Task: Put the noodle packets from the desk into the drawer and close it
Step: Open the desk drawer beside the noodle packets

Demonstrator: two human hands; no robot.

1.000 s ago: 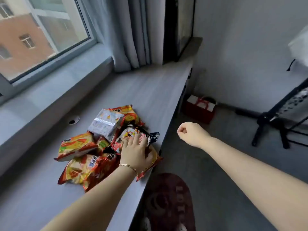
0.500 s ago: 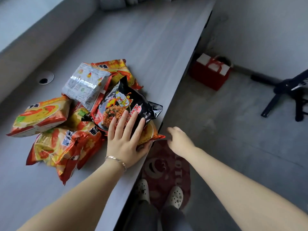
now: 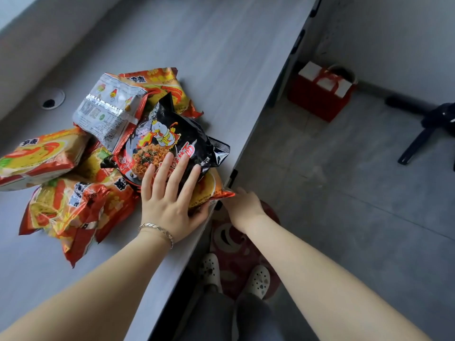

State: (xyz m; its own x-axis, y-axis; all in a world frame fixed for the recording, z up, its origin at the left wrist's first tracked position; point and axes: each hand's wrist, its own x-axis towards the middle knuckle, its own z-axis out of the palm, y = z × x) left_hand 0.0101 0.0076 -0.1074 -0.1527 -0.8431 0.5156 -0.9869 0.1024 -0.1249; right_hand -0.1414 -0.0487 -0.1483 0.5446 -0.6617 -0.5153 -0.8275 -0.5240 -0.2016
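Resting flat w/ fingers spread, left hand [image 3: 170, 200] presses black noodle packet [image 3: 170, 141] on tabletop [image 3: 221, 57]; right hand [image 3: 242, 207] at tabletop edge, grip not visible.

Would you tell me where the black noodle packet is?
In the head view, the black noodle packet tops the pile near the desk's right edge, under the left hand's fingers.
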